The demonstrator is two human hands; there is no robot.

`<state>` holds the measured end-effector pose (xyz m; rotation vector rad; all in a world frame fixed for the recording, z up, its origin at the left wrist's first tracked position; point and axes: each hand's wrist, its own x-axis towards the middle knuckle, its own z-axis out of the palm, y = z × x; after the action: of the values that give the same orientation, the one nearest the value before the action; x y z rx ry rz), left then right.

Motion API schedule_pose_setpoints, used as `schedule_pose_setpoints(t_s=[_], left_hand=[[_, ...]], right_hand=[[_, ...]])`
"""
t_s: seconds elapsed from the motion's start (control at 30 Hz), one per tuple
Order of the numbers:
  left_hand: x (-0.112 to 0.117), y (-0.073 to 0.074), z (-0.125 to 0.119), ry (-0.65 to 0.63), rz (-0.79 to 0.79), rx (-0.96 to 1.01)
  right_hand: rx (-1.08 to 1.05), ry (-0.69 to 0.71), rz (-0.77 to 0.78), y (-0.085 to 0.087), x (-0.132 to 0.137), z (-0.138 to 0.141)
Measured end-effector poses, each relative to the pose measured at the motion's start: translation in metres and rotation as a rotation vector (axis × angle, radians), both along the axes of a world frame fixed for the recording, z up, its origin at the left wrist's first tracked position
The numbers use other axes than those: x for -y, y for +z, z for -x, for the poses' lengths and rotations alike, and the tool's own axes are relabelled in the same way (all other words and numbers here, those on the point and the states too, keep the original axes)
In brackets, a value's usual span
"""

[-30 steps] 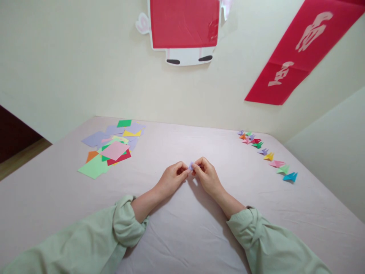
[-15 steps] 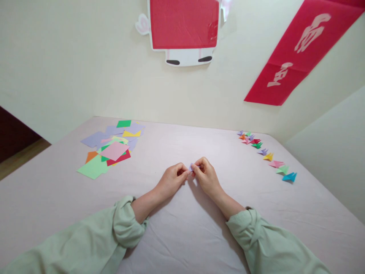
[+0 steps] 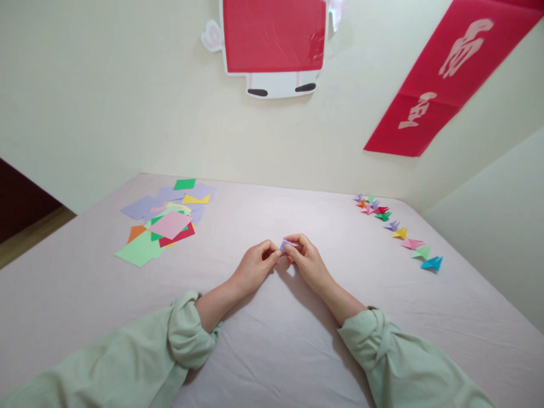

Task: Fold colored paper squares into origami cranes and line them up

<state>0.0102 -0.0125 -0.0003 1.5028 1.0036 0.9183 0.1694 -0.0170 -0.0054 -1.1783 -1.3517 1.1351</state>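
Note:
A small folded piece of purple paper (image 3: 284,246) is held between my two hands, just above the middle of the table. The thumb and fingertips of my left hand (image 3: 258,262) pinch its left corner. On the other side, my right hand (image 3: 306,258) grips it between thumb and fingers, covering much of it. How the paper is folded underneath is hidden by the fingers.
Flat coloured paper sheets (image 3: 170,225) lie in a loose pile on the left of the cloth-covered table (image 3: 238,351). Several small folded paper figures (image 3: 412,244) form a slanting row at the right. Behind stands a wall with a red banner (image 3: 429,96) and a red-and-white cutout (image 3: 276,37).
My right fingers have shifted slightly on the purple paper, and a bit more of it shows. Its angle has changed a little. The left hand has hardly moved.

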Motion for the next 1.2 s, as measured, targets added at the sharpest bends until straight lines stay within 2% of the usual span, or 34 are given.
schedule_pose_setpoints(t_s=[0.1, 0.57, 0.67, 0.77, 0.87, 1.0, 1.2], left_hand=[[0.0, -0.001, 0.0, 0.008, 0.015, 0.022], [-0.001, -0.005, 0.001, -0.031, -0.043, -0.045], [-0.001, -0.007, 0.001, -0.035, 0.025, 0.013], [-0.002, -0.007, 0.0, 0.017, 0.108, 0.073], [-0.003, -0.002, 0.0, 0.077, 0.049, 0.055], [-0.002, 0.004, 0.0, 0.071, -0.02, 0.029], [-0.003, 0.003, 0.002, 0.075, -0.033, 0.017]], right_hand=[[0.035, 0.046, 0.009, 0.003, 0.0, -0.001], [0.004, 0.023, 0.027, -0.001, 0.001, -0.001], [-0.018, 0.006, 0.045, 0.0, 0.0, -0.001], [-0.013, 0.009, 0.058, 0.0, 0.0, -0.002], [0.011, 0.052, 0.042, 0.0, 0.002, -0.002], [0.058, 0.11, 0.008, 0.0, 0.005, -0.001], [0.172, 0.132, -0.039, 0.002, 0.008, -0.001]])
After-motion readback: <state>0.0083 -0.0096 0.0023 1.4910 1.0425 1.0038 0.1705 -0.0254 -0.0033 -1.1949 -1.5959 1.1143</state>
